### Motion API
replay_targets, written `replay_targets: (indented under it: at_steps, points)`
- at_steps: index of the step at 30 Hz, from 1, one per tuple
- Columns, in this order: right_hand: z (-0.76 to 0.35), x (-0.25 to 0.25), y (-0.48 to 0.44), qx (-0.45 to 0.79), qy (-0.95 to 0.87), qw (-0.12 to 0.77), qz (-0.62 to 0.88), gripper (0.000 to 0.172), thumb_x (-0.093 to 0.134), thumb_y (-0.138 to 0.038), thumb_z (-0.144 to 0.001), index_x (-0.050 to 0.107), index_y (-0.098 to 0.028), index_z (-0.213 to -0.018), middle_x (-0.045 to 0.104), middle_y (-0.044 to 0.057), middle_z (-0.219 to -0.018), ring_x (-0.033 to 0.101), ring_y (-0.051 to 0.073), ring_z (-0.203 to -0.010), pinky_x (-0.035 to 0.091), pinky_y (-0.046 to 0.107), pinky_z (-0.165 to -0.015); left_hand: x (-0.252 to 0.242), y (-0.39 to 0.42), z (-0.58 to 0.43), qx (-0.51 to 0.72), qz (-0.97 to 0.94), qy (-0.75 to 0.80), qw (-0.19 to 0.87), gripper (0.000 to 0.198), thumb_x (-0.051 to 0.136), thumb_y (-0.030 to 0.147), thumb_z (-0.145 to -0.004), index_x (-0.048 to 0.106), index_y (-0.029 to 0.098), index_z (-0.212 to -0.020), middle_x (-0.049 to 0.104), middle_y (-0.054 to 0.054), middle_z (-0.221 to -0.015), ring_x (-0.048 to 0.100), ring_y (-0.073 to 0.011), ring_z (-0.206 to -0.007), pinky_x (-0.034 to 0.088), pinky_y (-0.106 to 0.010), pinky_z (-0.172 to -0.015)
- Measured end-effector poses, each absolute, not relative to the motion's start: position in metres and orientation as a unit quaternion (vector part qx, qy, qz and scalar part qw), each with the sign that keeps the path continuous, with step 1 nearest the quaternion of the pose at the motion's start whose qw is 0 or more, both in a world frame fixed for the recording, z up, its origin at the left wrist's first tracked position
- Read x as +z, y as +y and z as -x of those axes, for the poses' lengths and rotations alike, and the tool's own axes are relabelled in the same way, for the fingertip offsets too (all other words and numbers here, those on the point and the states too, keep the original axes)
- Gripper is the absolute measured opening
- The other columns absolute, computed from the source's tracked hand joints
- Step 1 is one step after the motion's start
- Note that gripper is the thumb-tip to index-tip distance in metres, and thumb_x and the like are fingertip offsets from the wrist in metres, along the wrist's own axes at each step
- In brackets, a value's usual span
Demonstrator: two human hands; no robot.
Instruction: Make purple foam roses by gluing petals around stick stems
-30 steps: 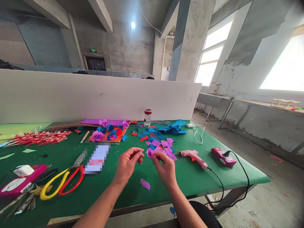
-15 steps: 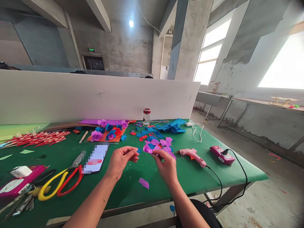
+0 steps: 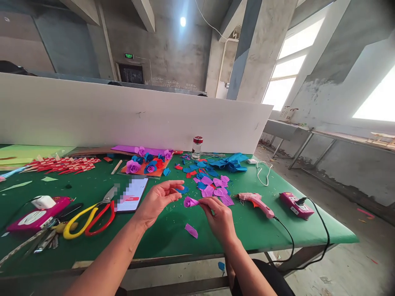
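My right hand (image 3: 220, 218) pinches a small purple paper rose (image 3: 190, 202) by its base above the green table (image 3: 154, 242). My left hand (image 3: 157, 199) hovers just left of the rose, palm up, fingers loosely spread and holding nothing. A loose purple petal (image 3: 191, 230) lies on the felt below the hands. Several purple and blue cut petals (image 3: 212, 186) are scattered just beyond the rose.
A pink glue gun (image 3: 256, 202) with a black cord lies right of my hands, near a pink power strip (image 3: 296, 205). Yellow and red scissors (image 3: 89, 216) and a phone (image 3: 132, 194) lie to the left. Finished roses (image 3: 145, 164) and a small jar (image 3: 196, 148) stand before a white board (image 3: 123, 115).
My left hand has let go of the rose and opened, drifting slightly left. The right hand lowered the rose a little. The view shifted a bit.
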State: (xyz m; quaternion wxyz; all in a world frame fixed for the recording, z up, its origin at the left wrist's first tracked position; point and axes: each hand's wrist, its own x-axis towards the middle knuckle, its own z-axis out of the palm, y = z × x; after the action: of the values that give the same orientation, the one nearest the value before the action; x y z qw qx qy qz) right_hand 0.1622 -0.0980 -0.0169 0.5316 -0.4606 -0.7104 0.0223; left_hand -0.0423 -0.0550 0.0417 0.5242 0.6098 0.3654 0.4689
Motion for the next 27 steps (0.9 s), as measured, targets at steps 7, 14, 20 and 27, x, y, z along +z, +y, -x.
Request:
replay_targets:
  at_steps: [7, 14, 20, 27]
  points:
    - [-0.155, -0.019, -0.101, 0.029, -0.726, 0.518, 0.451, 0.018, 0.052, -0.019, -0.091, 0.07, -0.023, -0.092, 0.072, 0.003, -0.086, 0.068, 0.017, -0.078, 0.053, 0.025, -0.07, 0.042, -0.065, 0.041, 0.41, -0.654, 0.362, 0.523, 0.02, 0.076, 0.035, -0.068, 0.076, 0.02, -0.081, 0.072, -0.008, -0.086, 0.063, -0.0212, -0.083, 0.049, -0.033, -0.081]
    - [-0.152, -0.018, -0.101, 0.022, -0.732, 0.515, 0.444, 0.019, 0.051, -0.02, -0.092, 0.069, -0.023, -0.093, 0.072, 0.004, -0.086, 0.068, 0.016, -0.078, 0.053, 0.025, -0.07, 0.043, -0.068, 0.037, 0.424, -0.688, 0.37, 0.459, 0.016, 0.072, 0.037, -0.071, 0.074, 0.021, -0.07, 0.069, -0.004, -0.071, 0.061, -0.0191, -0.07, 0.049, -0.03, -0.069]
    - [-0.154, -0.02, -0.1, -0.032, -0.739, 0.497, 0.454, 0.021, 0.049, -0.019, -0.094, 0.069, -0.022, -0.097, 0.072, 0.005, -0.089, 0.068, 0.017, -0.081, 0.053, 0.026, -0.073, 0.039, -0.071, 0.032, 0.438, -0.647, 0.374, 0.5, 0.017, 0.07, 0.035, -0.073, 0.071, 0.018, -0.066, 0.065, -0.003, -0.066, 0.056, -0.0154, -0.066, 0.046, -0.028, -0.068]
    - [-0.153, -0.023, -0.101, -0.032, -0.728, 0.524, 0.441, 0.023, 0.049, -0.017, -0.092, 0.071, -0.023, -0.095, 0.073, 0.005, -0.09, 0.069, 0.017, -0.082, 0.054, 0.026, -0.072, 0.03, -0.072, 0.023, 0.442, -0.524, 0.356, 0.635, 0.02, 0.075, 0.034, -0.068, 0.069, 0.016, -0.068, 0.061, -0.003, -0.065, 0.054, -0.0125, -0.062, 0.044, -0.025, -0.063]
